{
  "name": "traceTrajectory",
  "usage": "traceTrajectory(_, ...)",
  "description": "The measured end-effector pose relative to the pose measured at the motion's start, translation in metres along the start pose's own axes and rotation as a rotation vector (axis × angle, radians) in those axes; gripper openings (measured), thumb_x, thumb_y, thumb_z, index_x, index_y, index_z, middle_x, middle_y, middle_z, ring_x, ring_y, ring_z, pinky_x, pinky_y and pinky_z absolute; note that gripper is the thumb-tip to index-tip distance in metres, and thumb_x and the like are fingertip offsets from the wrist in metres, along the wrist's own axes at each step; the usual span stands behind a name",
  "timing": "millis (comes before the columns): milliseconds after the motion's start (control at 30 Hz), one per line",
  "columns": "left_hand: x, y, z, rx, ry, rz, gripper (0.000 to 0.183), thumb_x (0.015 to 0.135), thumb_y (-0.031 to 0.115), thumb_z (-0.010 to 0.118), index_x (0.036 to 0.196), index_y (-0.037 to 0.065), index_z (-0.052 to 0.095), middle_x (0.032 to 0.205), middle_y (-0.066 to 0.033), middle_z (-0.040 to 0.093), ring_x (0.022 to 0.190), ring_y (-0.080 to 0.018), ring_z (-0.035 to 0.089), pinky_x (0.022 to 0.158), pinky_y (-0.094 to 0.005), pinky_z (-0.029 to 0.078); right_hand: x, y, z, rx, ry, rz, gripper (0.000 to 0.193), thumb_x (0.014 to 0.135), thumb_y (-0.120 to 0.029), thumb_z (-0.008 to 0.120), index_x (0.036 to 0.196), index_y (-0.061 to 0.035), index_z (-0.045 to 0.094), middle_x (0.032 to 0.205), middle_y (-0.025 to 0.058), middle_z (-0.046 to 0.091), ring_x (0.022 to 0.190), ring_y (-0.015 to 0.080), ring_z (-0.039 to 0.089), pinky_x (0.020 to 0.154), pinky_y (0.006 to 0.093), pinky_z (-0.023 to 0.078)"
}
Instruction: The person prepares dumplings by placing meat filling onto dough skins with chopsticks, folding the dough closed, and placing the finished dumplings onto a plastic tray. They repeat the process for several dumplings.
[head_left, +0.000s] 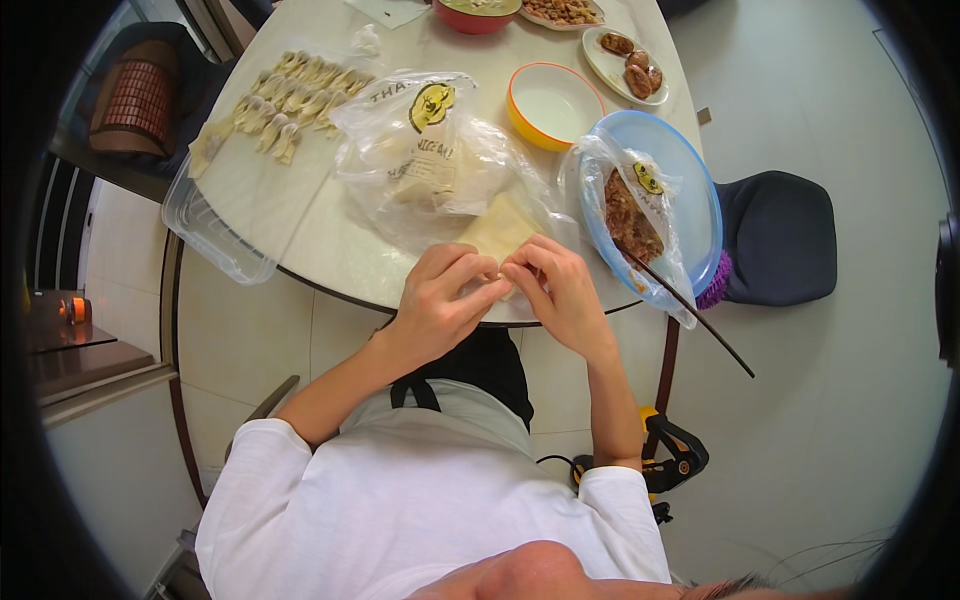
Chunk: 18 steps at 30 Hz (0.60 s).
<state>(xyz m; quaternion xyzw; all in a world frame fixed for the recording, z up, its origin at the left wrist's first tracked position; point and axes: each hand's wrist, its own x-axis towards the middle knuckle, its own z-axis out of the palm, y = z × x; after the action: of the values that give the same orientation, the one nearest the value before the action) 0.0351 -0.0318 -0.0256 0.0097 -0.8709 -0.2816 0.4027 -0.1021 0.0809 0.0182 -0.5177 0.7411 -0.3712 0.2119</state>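
My left hand (447, 297) and my right hand (553, 290) meet at the table's near edge, fingertips pinched together on a small pale wonton. The fingers cover most of it. Just beyond them lies a stack of yellowish wonton wrappers (497, 228), partly under a clear plastic bag (385, 205) with a yellow print. To the right, a large blue bowl (703, 190) holds a plastic bag of minced meat filling (628, 222). Dark chopsticks (715, 335) lean out of it over the table's edge. Folded wontons (285, 105) stand in rows at the far left.
An orange-rimmed bowl (555, 100) stands beyond the blue bowl. Farther back are a plate of browned food (607, 62), a red bowl (478, 20) and another plate of food (562, 12). A clear plastic tray (215, 232) overhangs the left edge. A dark chair (782, 238) is at the right.
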Motion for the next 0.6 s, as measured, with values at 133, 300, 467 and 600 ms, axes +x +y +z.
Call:
traceTrajectory(133, 0.0, -0.001, 0.006, -0.015, 0.052, -0.039, 0.026, 0.063, 0.0, 0.074, 0.087, 0.007, 0.067, 0.087, -0.0046, 0.059, 0.08, -0.025, 0.054, 0.066, -0.0343, 0.046, -0.001, -0.002, -0.005, 0.069, -0.032, 0.02, 0.011, 0.086, -0.006, 0.058, 0.089, 0.0024, 0.063, 0.08, 0.0125, 0.057, 0.067, 0.0254, 0.057, 0.061, 0.0331, 0.045)
traceTrajectory(300, 0.002, -0.003, 0.005, -0.037, 0.062, -0.059, 0.024, 0.062, 0.0, 0.074, 0.084, 0.007, 0.066, 0.085, -0.0046, 0.059, 0.078, -0.0248, 0.054, 0.064, -0.0337, 0.046, -0.011, -0.001, -0.009, 0.16, 0.011, -0.001, 0.015, 0.084, -0.001, 0.059, 0.098, 0.0023, 0.063, 0.087, 0.0114, 0.059, 0.072, 0.0215, 0.06, 0.065, 0.0288, 0.048)
traceTrajectory(467, 0.003, -0.002, 0.004, -0.035, 0.072, -0.066, 0.024, 0.062, -0.001, 0.074, 0.083, 0.007, 0.066, 0.085, -0.0044, 0.059, 0.076, -0.0245, 0.053, 0.063, -0.0332, 0.046, -0.011, 0.002, -0.008, 0.139, 0.019, -0.051, 0.014, 0.082, 0.001, 0.06, 0.096, 0.0023, 0.065, 0.088, 0.0118, 0.06, 0.072, 0.022, 0.061, 0.065, 0.029, 0.049)
traceTrajectory(600, 0.001, 0.0, 0.002, -0.027, 0.056, -0.047, 0.021, 0.064, 0.002, 0.073, 0.082, 0.007, 0.065, 0.085, -0.0031, 0.059, 0.079, -0.023, 0.053, 0.067, -0.0341, 0.045, -0.008, 0.001, -0.009, 0.12, 0.007, -0.033, 0.01, 0.083, 0.001, 0.06, 0.092, 0.0029, 0.064, 0.087, 0.0119, 0.061, 0.07, 0.0224, 0.061, 0.064, 0.0294, 0.049)
